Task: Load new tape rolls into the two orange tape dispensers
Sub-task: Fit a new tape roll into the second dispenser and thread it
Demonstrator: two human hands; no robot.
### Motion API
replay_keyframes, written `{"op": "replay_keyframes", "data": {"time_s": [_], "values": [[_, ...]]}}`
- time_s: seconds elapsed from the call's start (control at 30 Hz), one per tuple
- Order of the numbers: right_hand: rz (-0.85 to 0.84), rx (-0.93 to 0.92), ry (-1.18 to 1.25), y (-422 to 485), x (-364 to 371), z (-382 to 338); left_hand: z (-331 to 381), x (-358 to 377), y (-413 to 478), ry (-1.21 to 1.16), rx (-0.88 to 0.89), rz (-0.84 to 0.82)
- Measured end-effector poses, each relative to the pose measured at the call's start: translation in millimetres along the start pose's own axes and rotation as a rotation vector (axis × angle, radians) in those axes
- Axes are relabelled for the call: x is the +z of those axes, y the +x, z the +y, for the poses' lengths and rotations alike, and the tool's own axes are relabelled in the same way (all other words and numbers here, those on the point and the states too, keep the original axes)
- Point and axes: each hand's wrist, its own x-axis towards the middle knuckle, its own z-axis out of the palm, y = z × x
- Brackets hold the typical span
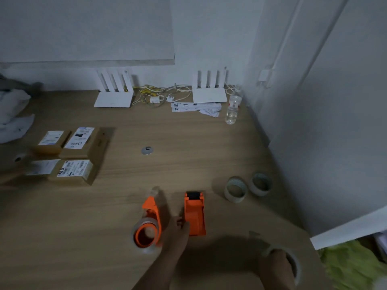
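Two orange tape dispensers lie on the wooden table (188, 132). The left dispenser (151, 222) lies on its side with a clear tape roll (144, 237) around its wheel. The right dispenser (195, 214) lies flat with no roll in it. My left hand (178, 231) rests against the right dispenser's near left edge, fingers touching it. My right hand (276, 266) grips a clear tape roll (293, 262) at the table's near right. Two empty-looking roll cores (235, 190) (260, 184) stand to the right of the dispensers.
Several cardboard parcels (71, 155) sit at the left. Two white routers (114, 95) (210, 91), cables, paper slips and a water bottle (233, 105) line the back by the wall. A metal grommet (147, 150) sits mid-table. The table's right edge meets a white wall.
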Motion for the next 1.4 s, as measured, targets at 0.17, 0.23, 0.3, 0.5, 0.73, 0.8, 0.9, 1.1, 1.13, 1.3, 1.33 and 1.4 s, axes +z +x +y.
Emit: {"op": "replay_keyframes", "data": {"time_s": [0.17,0.23,0.3,0.5,0.73,0.8,0.9,1.1,1.13,1.3,1.33,1.4], "values": [[0.012,-0.081,0.068,8,-1,2,5,1,-1,0.014,-0.001,-0.015],[0.023,-0.034,0.085,10,4,8,9,2,-1,-0.008,-0.003,-0.044],[0.048,-0.026,0.120,8,7,11,12,2,-2,-0.035,0.003,-0.072],[0.059,0.023,0.257,1,-1,4,17,-1,-4,-0.120,0.026,-0.139],[0.111,-0.107,0.321,-5,-2,-18,19,-4,-2,-0.196,-0.024,-0.195],[0.133,-0.175,0.347,-11,-2,-31,17,-7,0,-0.191,-0.013,-0.208],[0.151,-0.290,0.454,-18,1,-52,18,-13,-2,-0.212,0.029,-0.222],[-0.016,-0.407,0.818,-30,13,-101,27,-28,-3,-0.325,0.057,-0.172],[-0.071,-0.419,0.860,-34,13,-110,29,-30,-3,-0.352,0.063,-0.171],[-0.215,-0.478,0.987,-55,11,-144,33,-35,-4,-0.475,0.066,-0.191],[-0.245,-0.490,0.990,-59,11,-148,35,-35,-5,-0.508,0.069,-0.198],[-0.305,-0.511,0.988,-65,14,-155,38,-36,-6,-0.541,0.097,-0.191]]}}
